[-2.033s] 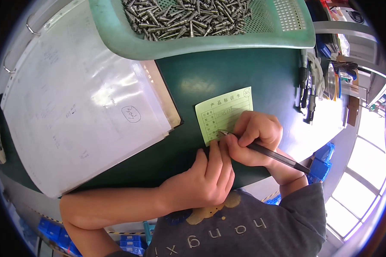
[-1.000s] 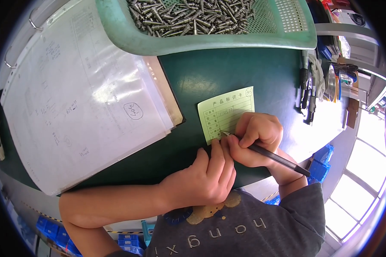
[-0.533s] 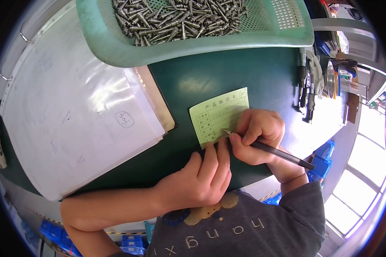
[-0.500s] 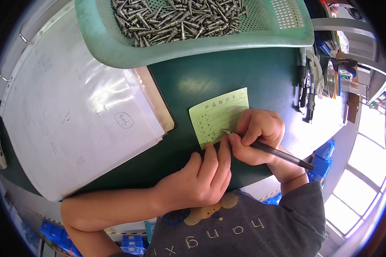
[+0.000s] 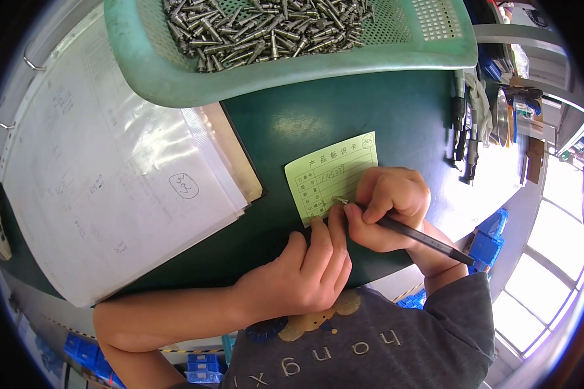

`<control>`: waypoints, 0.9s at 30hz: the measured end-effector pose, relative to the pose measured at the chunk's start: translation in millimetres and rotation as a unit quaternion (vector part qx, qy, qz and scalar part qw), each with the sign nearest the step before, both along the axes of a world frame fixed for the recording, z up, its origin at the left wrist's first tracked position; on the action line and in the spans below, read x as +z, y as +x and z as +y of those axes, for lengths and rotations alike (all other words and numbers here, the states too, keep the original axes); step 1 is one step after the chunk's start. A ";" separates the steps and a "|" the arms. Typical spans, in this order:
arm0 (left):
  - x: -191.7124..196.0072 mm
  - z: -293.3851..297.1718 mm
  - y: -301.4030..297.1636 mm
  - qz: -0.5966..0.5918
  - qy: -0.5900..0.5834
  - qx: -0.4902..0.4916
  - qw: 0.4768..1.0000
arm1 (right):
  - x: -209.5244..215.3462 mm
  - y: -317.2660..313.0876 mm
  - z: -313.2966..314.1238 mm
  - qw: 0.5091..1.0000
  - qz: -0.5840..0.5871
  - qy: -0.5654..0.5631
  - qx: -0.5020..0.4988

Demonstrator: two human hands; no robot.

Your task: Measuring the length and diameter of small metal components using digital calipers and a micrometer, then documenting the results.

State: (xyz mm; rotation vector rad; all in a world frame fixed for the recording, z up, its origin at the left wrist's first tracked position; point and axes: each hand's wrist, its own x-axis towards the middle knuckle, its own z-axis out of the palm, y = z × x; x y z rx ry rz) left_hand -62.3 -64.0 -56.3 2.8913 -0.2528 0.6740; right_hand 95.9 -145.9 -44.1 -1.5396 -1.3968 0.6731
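Observation:
A pale green printed form card (image 5: 334,165) lies tilted on the dark green tabletop (image 5: 402,107), with some handwriting in its upper rows. My right hand (image 5: 396,207) is closed around a dark pen (image 5: 428,240). The pen's tip touches or hovers just over the card's lower rows; which of the two I cannot tell. My left hand (image 5: 302,272) rests at the card's lower edge, fingers stretched out and their tips on the paper. Part of the card's lower right is hidden by my right hand.
A light green perforated basket (image 5: 272,76) full of metal pin-like parts (image 5: 266,32) stands at the far side. An open ring binder with sheets in plastic sleeves (image 5: 123,194) covers the left. Several pens (image 5: 472,149) and a metal dish (image 5: 501,117) lie at the right.
The pen tip has shifted very slightly over the card's lower rows. The whole view has moved a little; both hands stay in nearly the same place.

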 end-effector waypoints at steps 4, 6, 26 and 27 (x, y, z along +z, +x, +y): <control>-3.6 -1.5 -0.2 -0.014 0.017 0.003 1.000 | 0.7 0.6 0.3 1.000 -0.004 0.007 0.000; -1.4 -0.7 -0.1 -0.008 0.010 0.001 1.000 | 0.8 0.6 0.2 1.000 -0.008 -0.001 0.007; -2.1 0.4 2.0 -0.018 -0.001 0.007 1.000 | 2.8 3.2 -1.2 1.000 -0.009 -0.001 0.002; -1.7 0.6 2.1 -0.019 0.000 0.006 1.000 | 2.4 2.9 -1.3 1.000 -0.009 -0.001 0.003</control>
